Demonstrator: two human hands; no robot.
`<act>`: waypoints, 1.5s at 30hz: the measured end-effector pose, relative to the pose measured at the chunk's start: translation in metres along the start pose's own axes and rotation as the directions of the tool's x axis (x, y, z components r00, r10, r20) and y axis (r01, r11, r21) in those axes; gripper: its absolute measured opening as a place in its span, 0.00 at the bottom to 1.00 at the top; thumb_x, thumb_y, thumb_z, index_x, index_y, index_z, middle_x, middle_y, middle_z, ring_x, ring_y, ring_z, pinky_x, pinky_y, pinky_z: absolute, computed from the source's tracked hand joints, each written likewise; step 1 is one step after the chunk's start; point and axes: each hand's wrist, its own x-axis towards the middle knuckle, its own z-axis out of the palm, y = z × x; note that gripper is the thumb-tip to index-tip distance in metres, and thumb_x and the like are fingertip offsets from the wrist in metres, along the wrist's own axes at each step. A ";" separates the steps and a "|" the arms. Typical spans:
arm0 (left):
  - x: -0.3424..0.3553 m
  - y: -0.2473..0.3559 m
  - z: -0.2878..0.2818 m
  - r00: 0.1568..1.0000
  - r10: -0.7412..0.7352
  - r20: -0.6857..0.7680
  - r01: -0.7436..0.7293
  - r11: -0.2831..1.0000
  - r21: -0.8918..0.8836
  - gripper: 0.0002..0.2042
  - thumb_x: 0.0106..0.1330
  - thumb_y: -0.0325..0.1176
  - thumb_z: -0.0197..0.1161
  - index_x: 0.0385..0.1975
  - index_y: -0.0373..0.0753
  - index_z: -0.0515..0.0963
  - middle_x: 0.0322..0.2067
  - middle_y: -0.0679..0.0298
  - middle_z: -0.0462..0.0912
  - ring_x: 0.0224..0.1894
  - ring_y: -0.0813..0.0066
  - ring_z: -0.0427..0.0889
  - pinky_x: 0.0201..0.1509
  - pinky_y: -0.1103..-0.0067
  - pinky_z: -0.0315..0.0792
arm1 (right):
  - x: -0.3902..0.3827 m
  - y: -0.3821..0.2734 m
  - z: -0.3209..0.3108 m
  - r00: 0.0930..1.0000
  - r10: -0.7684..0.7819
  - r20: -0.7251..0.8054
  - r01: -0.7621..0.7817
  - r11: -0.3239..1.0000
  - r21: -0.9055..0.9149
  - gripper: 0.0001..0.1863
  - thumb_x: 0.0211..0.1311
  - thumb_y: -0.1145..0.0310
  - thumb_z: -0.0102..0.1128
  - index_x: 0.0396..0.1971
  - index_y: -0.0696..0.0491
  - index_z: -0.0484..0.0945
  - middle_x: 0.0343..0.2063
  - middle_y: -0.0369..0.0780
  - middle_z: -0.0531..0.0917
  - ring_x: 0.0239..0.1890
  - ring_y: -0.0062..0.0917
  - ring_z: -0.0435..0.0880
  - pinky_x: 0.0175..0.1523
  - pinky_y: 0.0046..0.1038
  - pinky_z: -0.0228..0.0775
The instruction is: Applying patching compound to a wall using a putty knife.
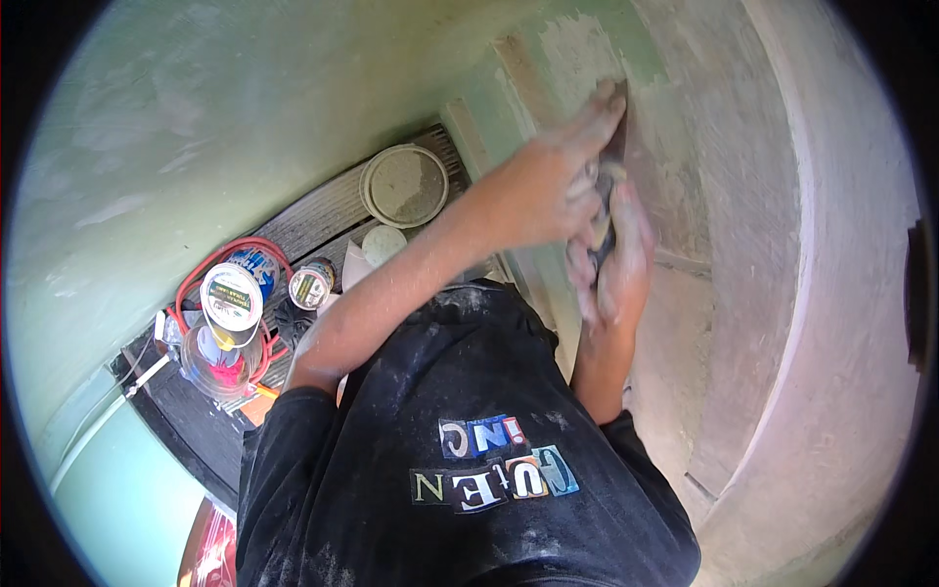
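My two dusty hands are together at the upper right, in front of the wall. My right hand (628,256) is closed round the dark and yellowish handle of what looks like a putty knife (616,147). Its dark blade points up and is seen nearly edge-on. My left hand (562,181) reaches across from the left, its fingers closed on the blade near the tip, its lower fingers by the handle. Fingers hide part of the handle. Behind the blade, the wall (675,186) carries pale filler patches over green paint.
On the left, a dark slatted bench (323,220) bears a round dusty lid (406,186), a white-lidded tub (233,298), a smaller tub (311,286), a coiled red hose (196,269) and a clear container (217,367). A green wall (225,117) rises behind the bench.
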 end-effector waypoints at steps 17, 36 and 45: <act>0.000 0.002 -0.013 0.995 0.094 -0.039 -0.092 0.994 0.050 0.39 0.57 0.25 0.57 0.74 0.33 0.57 0.76 0.48 0.54 0.75 0.53 0.62 0.73 0.70 0.63 | -0.003 0.004 0.023 0.998 -0.016 -0.055 0.018 0.999 0.041 0.16 0.80 0.57 0.46 0.53 0.53 0.74 0.20 0.33 0.71 0.12 0.14 0.63 0.15 0.18 0.51; -0.001 0.013 -0.013 0.992 -0.099 0.075 0.104 0.992 -0.072 0.40 0.59 0.26 0.58 0.75 0.32 0.53 0.76 0.45 0.52 0.75 0.48 0.59 0.75 0.69 0.60 | -0.006 0.006 0.003 0.999 -0.017 -0.030 0.017 1.000 -0.006 0.24 0.79 0.58 0.50 0.65 0.57 0.72 0.23 0.34 0.73 0.17 0.13 0.68 0.16 0.16 0.52; 0.009 0.008 -0.005 0.992 -0.023 -0.120 0.040 0.989 0.142 0.39 0.60 0.27 0.57 0.74 0.31 0.54 0.76 0.43 0.50 0.67 0.40 0.70 0.68 0.67 0.69 | 0.016 -0.004 -0.006 0.999 0.039 0.023 -0.038 0.999 -0.039 0.17 0.78 0.55 0.49 0.48 0.54 0.75 0.21 0.34 0.74 0.10 0.13 0.62 0.14 0.16 0.49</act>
